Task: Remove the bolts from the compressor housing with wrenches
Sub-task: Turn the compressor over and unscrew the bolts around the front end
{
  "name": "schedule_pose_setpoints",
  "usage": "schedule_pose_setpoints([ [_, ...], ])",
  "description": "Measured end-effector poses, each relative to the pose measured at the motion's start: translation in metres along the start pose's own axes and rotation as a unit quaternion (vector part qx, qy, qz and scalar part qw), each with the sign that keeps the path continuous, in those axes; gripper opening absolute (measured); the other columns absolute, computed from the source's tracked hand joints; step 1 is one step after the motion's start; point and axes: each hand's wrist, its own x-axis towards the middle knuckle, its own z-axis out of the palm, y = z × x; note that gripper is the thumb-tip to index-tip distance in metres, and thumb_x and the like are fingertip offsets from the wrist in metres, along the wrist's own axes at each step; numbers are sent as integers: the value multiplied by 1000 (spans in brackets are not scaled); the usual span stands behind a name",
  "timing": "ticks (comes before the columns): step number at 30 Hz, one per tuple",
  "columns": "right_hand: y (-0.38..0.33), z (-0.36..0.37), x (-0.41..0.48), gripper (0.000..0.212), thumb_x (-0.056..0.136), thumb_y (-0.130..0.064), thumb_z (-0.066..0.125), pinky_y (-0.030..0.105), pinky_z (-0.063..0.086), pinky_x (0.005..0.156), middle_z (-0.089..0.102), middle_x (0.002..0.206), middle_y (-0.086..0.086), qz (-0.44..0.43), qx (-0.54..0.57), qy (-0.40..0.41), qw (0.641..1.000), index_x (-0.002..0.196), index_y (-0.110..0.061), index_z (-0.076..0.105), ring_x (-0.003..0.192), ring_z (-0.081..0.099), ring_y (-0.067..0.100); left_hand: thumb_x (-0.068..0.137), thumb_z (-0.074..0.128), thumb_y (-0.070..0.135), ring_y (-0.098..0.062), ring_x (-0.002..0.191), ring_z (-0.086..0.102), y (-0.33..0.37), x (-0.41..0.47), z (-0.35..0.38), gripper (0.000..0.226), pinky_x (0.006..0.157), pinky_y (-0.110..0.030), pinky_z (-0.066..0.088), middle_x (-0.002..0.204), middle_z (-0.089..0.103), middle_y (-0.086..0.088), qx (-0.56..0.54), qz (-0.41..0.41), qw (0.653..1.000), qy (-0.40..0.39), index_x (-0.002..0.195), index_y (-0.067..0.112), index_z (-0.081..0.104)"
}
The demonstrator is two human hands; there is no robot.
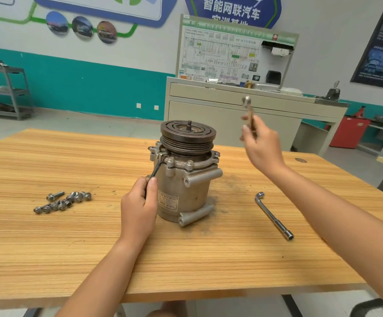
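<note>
While upright, compressor [186, 193] beside left hand [138, 209]

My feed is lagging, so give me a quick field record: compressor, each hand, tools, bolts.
compressor housing: upright on the table, pulley on top
left hand: grips a dark wrench, its head at the housing's upper left rim
right hand: holds a silver wrench raised in the air, right of the pulley
spare tool: L-shaped socket wrench lying on the table, right of the housing
loose bolts: cluster on the table, left of the housing
seated bolts: at least two in the front rim
</note>
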Motion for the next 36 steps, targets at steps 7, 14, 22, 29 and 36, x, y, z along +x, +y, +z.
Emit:
schedule_pose_setpoints([
  [7, -32, -55, -42, 43, 98, -23, 35, 32, 42, 55, 61, 79, 3, -95, -341, -150, 923, 140, -29, 31, 69, 56, 27, 97, 48, 14, -4, 46, 36, 2, 0, 0, 39, 45, -20, 26, 49, 34, 8, -3, -2, 1000, -2, 59, 16, 39],
  [14, -61, -38, -47, 56, 89, -3, 38, 27, 17, 39, 27, 58, -3, -46, -466, -219, 856, 141, -19, 24, 52, 32, 17, 97, 48, 14, -6, 47, 37, 3, -1, -1, 37, 45, -20, 26, 50, 35, 6, -5, -3, 1000, -6, 60, 12, 41],
  [22, -90, -26, -41, 55, 86, 5, 41, 26, 28, 41, 61, 95, 7, -60, -517, -304, 798, 138, 6, 23, 74, 54, 26, 97, 47, 16, -7, 48, 33, 6, -1, -2, 35, 46, -23, 26, 53, 40, -1, -4, -11, 1000, -15, 67, -1, 48],
  [29, -39, -47, -15, 45, 95, -16, 30, 24, 23, 41, 45, 64, -3, -153, -488, -266, 817, 140, -23, 28, 52, 40, 16, 97, 46, 16, -8, 48, 34, 6, -1, -3, 34, 47, -24, 25, 54, 41, -4, -5, -4, 1000, -19, 71, -5, 50],
  [36, 6, -7, 22, 35, 91, 2, 37, 31, 42, 62, 64, 93, 4, -197, -444, -232, 843, 120, -13, 50, 78, 56, 23, 97, 47, 14, -7, 46, 35, 4, 0, -2, 36, 45, -22, 24, 49, 36, 5, -7, -3, 1000, -13, 62, 8, 42],
])
